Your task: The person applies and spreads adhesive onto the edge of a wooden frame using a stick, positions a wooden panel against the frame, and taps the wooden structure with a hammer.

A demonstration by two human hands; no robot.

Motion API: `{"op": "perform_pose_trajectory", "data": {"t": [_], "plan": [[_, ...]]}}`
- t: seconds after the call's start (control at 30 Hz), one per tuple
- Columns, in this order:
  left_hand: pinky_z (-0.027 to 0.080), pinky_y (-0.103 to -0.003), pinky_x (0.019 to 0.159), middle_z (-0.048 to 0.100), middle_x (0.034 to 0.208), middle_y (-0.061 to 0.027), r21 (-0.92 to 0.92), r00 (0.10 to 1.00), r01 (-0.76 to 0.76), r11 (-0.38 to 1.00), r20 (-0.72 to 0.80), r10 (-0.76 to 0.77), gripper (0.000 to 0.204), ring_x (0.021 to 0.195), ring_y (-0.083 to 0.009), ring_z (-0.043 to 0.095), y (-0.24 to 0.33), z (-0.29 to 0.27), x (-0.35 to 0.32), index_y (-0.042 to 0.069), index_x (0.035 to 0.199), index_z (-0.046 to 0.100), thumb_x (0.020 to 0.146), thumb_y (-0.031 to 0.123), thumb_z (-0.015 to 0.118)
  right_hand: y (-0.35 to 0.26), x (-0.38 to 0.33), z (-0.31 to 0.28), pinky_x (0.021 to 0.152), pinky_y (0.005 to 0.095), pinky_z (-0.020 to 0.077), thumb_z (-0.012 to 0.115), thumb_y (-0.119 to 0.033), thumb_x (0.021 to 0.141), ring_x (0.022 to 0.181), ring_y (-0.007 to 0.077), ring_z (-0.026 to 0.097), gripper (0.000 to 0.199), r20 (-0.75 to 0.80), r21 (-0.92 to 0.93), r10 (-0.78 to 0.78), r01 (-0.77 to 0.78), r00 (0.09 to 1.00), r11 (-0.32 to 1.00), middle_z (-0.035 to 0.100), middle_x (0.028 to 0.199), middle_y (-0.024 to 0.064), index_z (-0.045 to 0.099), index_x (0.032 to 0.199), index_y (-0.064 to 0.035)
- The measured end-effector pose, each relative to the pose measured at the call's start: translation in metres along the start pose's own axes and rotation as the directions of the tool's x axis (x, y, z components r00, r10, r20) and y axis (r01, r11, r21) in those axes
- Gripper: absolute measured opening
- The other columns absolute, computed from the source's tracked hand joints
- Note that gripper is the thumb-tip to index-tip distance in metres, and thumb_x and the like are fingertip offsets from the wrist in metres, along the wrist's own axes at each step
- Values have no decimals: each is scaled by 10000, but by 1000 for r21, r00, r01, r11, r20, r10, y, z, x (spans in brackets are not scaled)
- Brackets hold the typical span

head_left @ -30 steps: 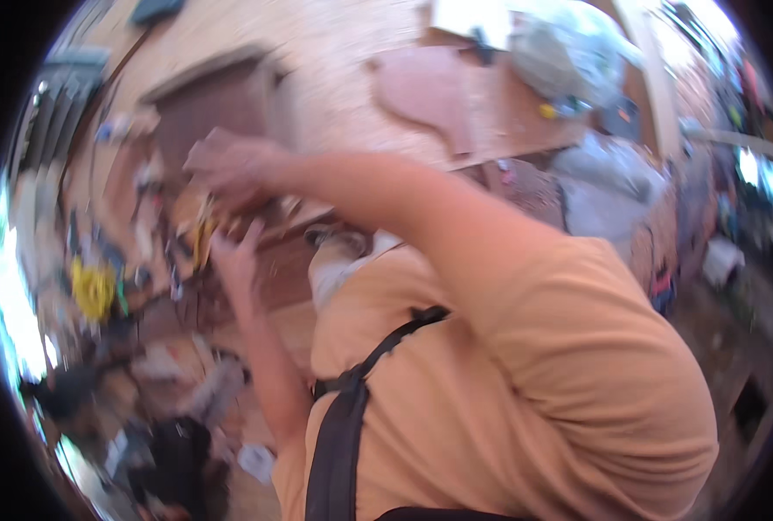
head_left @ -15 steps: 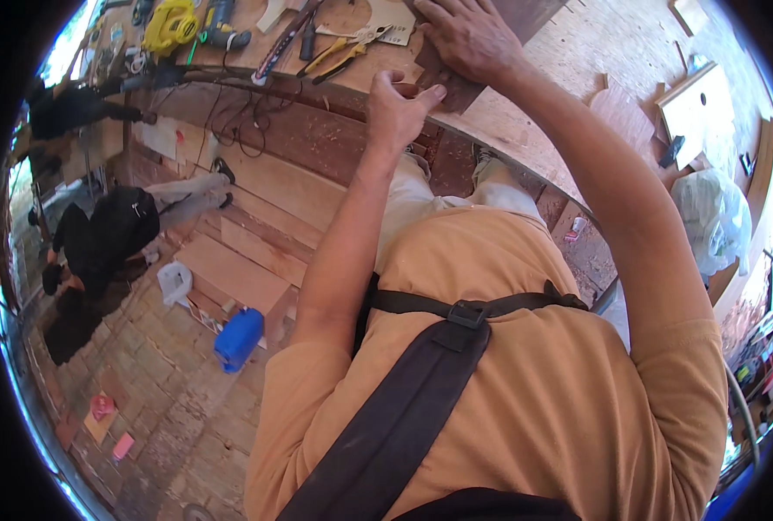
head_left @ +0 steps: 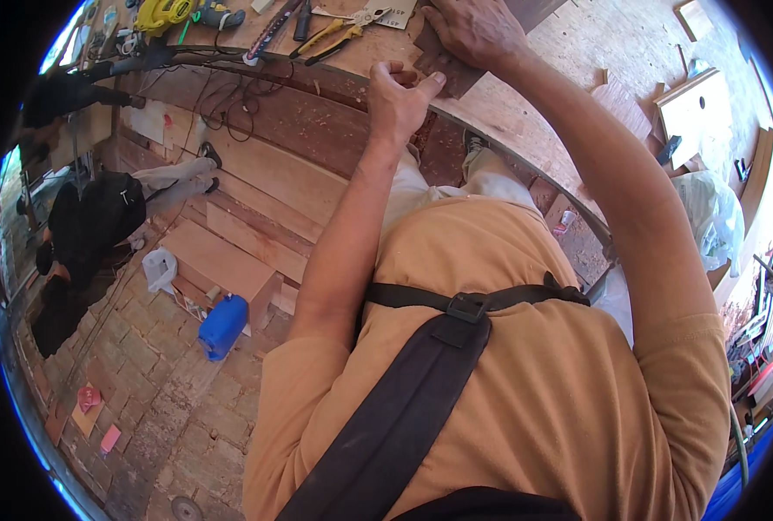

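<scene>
A dark brown wooden board (head_left: 456, 76) lies at the edge of the workbench (head_left: 525, 122). My right hand (head_left: 475, 33) rests on it with the fingers stretched out, partly cut off by the top of the picture. Just to the left, my left hand (head_left: 397, 106) is at the bench edge beside the board, fingers curled and thumb pointing toward it. Whatever sits between that thumb and forefinger is too small to make out. Yellow-handled pliers (head_left: 339, 42) lie on the bench beyond my left hand, touching a sheet of sandpaper (head_left: 393, 12).
A yellow power tool (head_left: 162, 14), a blue-grey drill (head_left: 219, 16) and a dark-handled tool (head_left: 302, 21) lie at the far left. Wood offcuts (head_left: 621, 108) and a pale panel (head_left: 690, 108) are at right. A blue jug (head_left: 223, 327) stands on the floor; another person (head_left: 100, 221) crouches beyond.
The view has shifted slightly, so bench tools sit higher and floor objects further left. Both hands keep nearly the same place at the board.
</scene>
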State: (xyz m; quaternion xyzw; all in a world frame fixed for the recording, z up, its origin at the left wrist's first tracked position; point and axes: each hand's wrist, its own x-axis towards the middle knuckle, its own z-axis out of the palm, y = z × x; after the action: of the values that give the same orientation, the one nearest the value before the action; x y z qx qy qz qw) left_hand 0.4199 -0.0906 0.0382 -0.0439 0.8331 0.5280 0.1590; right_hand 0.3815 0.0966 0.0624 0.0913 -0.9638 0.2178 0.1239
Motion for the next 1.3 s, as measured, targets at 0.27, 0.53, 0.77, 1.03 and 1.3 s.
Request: {"op": "perform_pose_trajectory", "data": {"t": [0.27,0.53,0.77,1.03,1.3], "plan": [[538,-312,780,672,964,-182,-205,998,34,978,63,-22,629,878,-214,661,-7,8,-9,-128,1128,522,723,225,849,6,-2,7,1154,542,271,514,-284,971,1410,373,346,467,4,-43,-36,36,999,998,404,1499,178,485,1379,-58],[536,-335,807,655,1016,-207,-149,1000,14,989,27,-10,668,926,-241,650,-9,4,-1,-140,1133,516,699,234,860,0,-1,-1,1142,545,287,526,-279,962,1389,380,371,452,-25,2,-5,5,1000,1000,451,1459,188,512,1351,-50],[533,-330,799,656,1008,-195,-164,997,45,985,-60,-55,677,909,-235,650,-3,0,11,-132,1132,520,708,268,864,-1,0,-2,1151,545,278,518,-292,974,1406,381,353,457,14,5,29,-29,999,1000,440,1478,183,513,1359,-46],[533,-334,803,648,1031,-192,-113,1000,-3,994,-6,3,703,912,-223,642,-7,13,-6,-122,1152,498,719,291,867,-3,2,-2,1164,532,267,497,-291,993,1415,370,349,446,18,-12,23,-23,1000,1000,435,1487,175,511,1367,-49],[522,-348,852,649,1067,-225,-159,997,18,987,79,-5,761,972,-251,648,-16,16,-6,-128,1170,487,693,309,888,-5,1,-6,1163,536,267,497,-278,991,1411,377,354,432,33,-22,38,-37,999,999,437,1483,178,515,1359,-52]]}}
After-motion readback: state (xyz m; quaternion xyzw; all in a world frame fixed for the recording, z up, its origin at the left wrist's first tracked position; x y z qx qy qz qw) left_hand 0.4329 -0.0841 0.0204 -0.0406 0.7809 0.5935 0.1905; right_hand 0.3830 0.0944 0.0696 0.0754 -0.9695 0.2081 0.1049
